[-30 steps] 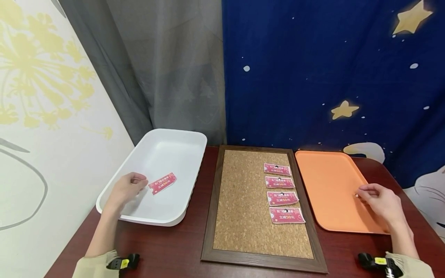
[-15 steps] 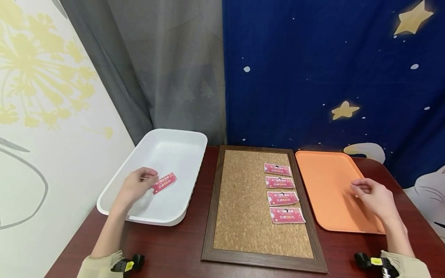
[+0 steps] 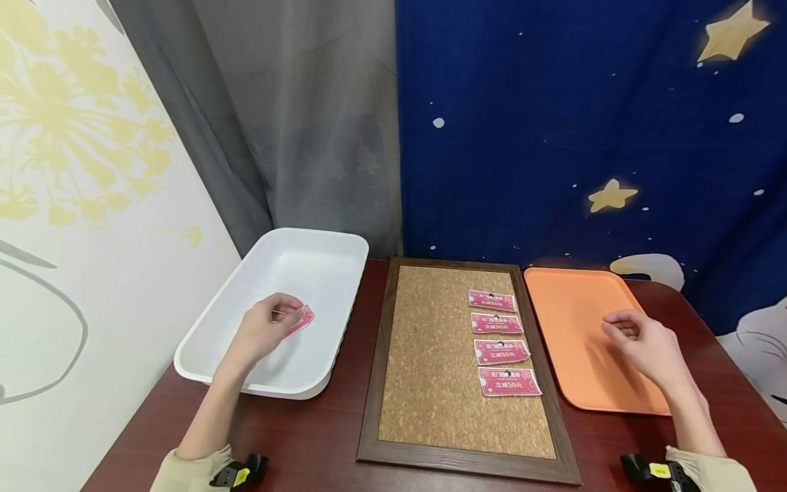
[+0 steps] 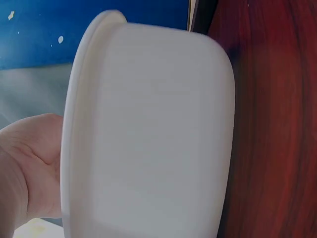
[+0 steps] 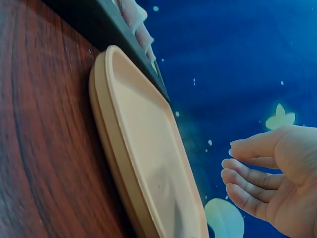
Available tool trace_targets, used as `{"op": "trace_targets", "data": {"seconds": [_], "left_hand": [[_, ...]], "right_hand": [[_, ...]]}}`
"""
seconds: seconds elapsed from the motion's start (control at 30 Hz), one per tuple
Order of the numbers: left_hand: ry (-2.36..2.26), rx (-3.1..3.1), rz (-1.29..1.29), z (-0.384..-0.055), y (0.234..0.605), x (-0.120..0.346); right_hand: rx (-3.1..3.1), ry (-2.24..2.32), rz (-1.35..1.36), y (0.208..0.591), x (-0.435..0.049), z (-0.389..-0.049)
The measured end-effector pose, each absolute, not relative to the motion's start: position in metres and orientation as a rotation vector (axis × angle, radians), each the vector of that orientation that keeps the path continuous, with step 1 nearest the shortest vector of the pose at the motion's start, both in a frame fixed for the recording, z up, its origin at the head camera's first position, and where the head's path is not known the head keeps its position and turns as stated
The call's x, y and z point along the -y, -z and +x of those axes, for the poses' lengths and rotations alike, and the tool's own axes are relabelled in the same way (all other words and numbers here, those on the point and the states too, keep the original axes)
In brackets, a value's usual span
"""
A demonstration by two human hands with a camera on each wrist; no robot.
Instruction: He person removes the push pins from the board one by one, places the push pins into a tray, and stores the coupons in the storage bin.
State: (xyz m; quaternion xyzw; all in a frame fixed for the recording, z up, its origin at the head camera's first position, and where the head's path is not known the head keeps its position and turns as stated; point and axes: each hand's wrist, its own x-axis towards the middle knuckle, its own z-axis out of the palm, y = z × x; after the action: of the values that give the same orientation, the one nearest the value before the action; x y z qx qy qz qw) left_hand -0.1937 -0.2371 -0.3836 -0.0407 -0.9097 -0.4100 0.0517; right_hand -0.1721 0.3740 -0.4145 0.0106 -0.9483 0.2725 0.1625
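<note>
My left hand (image 3: pixel 264 328) hovers inside the white tray (image 3: pixel 279 386), its loosely bent fingertips over a pink coupon (image 3: pixel 301 321). They cover the left part of that coupon; its right end still shows. In the left wrist view the tray's wall hides the fingers, and only part of the palm (image 4: pixel 37 168) shows. My right hand (image 3: pixel 645 345) is above the orange tray (image 3: pixel 572 321), thumb and fingers bent toward each other. From the right wrist, the thumb and fingers (image 5: pixel 250 196) curve loosely with nothing visible between them.
Between the trays lies a cork board (image 3: pixel 443 383) in a brown frame. Several pink coupons, such as the nearest one (image 3: pixel 509 383), are fixed down its right side with dark pins. A grey curtain (image 3: pixel 320 137) and a blue curtain (image 3: pixel 522 137) hang behind the dark red table (image 3: pixel 307 444).
My left hand has moved right over the coupon, which has stayed in place. My right hand has moved left and slightly up across the orange tray.
</note>
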Motion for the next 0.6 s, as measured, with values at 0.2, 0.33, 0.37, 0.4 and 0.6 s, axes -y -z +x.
{"op": "trace_targets", "data": {"seconds": [0.2, 0.33, 0.37, 0.4, 0.6], "left_hand": [[1.296, 2.754, -0.17, -0.192, 0.379, 0.225], [1.294, 2.758, -0.198, -0.19, 0.375, 0.216], [1.295, 2.758, -0.207, -0.189, 0.374, 0.214], [1.298, 2.758, -0.218, -0.189, 0.373, 0.212], [1.305, 2.754, -0.269, -0.187, 0.371, 0.196]], "right_hand": [[2.689, -0.785, 0.085, 0.409, -0.363, -0.17], [2.677, -0.788, 0.122, 0.407, -0.354, -0.168], [2.672, -0.798, 0.137, 0.407, -0.352, -0.168], [2.667, -0.805, 0.151, 0.407, -0.35, -0.167], [2.642, -0.819, 0.218, 0.409, -0.336, -0.165]]}}
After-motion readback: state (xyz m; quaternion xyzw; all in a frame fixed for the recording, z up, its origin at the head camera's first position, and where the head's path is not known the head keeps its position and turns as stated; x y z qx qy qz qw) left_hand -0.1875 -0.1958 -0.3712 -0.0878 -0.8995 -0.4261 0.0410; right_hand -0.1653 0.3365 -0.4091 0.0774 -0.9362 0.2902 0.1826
